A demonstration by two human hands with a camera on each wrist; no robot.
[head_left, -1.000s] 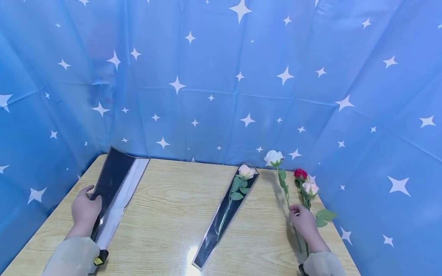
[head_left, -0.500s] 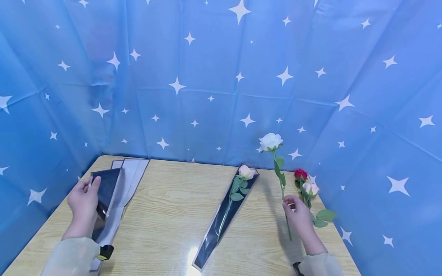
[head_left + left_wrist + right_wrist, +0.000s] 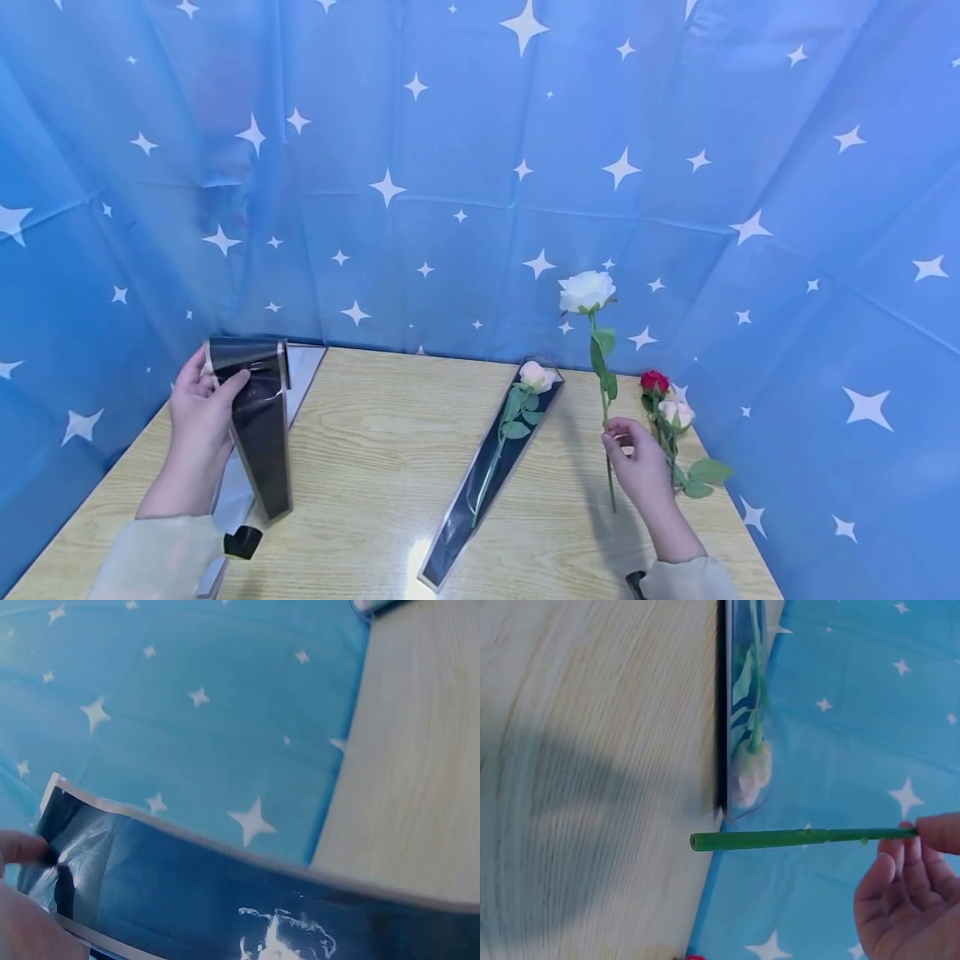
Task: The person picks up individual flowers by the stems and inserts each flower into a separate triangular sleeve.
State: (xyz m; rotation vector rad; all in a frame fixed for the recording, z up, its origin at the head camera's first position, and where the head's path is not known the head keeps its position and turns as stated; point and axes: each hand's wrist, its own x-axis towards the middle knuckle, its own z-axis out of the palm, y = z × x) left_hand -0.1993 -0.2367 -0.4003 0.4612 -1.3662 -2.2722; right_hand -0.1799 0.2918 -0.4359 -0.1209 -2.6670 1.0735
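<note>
At the left of the head view, my left hand (image 3: 198, 425) grips a black flower sleeve (image 3: 262, 450) with pale edges near its wide end, thumb on its front. The sleeve is lifted, narrow end down, its top folded over. In the left wrist view the glossy sleeve (image 3: 195, 877) stretches away from the fingers. On the right, my right hand (image 3: 641, 467) pinches the stem of a white rose (image 3: 587, 292) between thumb and fingers. That rose stands nearly upright above the table. The right wrist view shows the cut end of its green stem (image 3: 765, 840); its bloom is outside that view.
A pale pink rose (image 3: 536, 377) lies inside another black sleeve (image 3: 450, 542) mid-table. Beyond the right hand lie a red rose (image 3: 655, 382) and another pale pink rose (image 3: 677, 412). Whitish flat sleeves (image 3: 306, 367) lie beneath the lifted one. A blue starred curtain (image 3: 450, 150) encloses the wooden table (image 3: 360, 467).
My left hand has raised the black sleeve off the whitish pile and turned it narrow end down. My right hand has lifted the white rose and moved it slightly left.
</note>
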